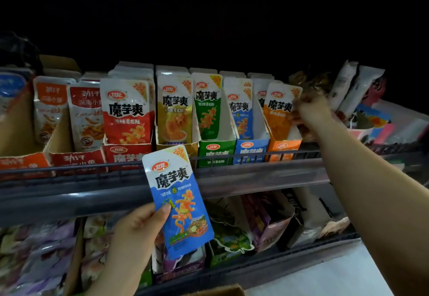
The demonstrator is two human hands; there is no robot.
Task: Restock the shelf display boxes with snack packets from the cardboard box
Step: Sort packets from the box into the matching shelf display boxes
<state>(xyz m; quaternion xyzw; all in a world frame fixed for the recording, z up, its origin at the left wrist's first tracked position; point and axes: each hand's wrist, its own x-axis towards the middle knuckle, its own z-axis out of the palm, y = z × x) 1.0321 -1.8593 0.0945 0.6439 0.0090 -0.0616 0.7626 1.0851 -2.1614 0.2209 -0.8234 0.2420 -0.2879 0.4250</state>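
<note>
A: What is the biggest thing here?

B: A dark shelf (232,179) with a rail along its front. On it stands a row of display boxes: red, yellow, green, blue and orange, left to right.

A: Which box matters?

B: The blue box (251,151), I'd judge, since the packet in hand is blue. It stands between the green box (216,152) and the orange box (283,148), with a few packets upright inside it.

A: Where is the packet?

B: The blue packet (180,200) is below the rail, in front of the shelf edge. Its long axis is upright, the top leaning slightly left. The blue box lies up and to the right of it.

A: And the hands?

B: The left hand (137,228) grips the packet at its lower left edge, thumb across the front. The right hand (311,112) is up at the orange box, against the front orange packet (278,112). It is blurred, so I cannot tell whether it pinches or only touches.

A: Which is nearer?

B: The right, one box over. But the left carries the packet, so the packet likely needs lifting up and rightward over the rail, kept upright.
</note>
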